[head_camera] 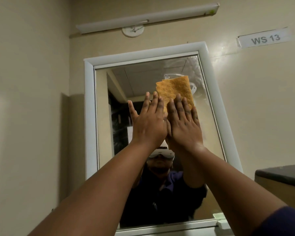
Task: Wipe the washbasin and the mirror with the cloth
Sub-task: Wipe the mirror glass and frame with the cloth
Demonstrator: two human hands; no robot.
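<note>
The mirror (pixel 140 79), in a white frame, hangs on the beige wall straight ahead; smears show on its upper right glass. An orange cloth (pixel 174 89) lies flat against the glass near the top. My right hand (pixel 184 126) presses flat on the cloth's lower part, fingers spread upward. My left hand (pixel 148 123) lies flat beside it, mostly on bare glass, its index finger at the cloth's left edge. The lower part of the cloth is hidden under my hands. The washbasin is out of view.
A tube light fitting (pixel 148 17) runs above the mirror. A label reading "WS 13" (pixel 264 39) is stuck to the wall at the right. A dark-topped ledge (pixel 279 174) juts in at the lower right. A small white shelf (pixel 223 223) sits at the mirror's bottom right corner.
</note>
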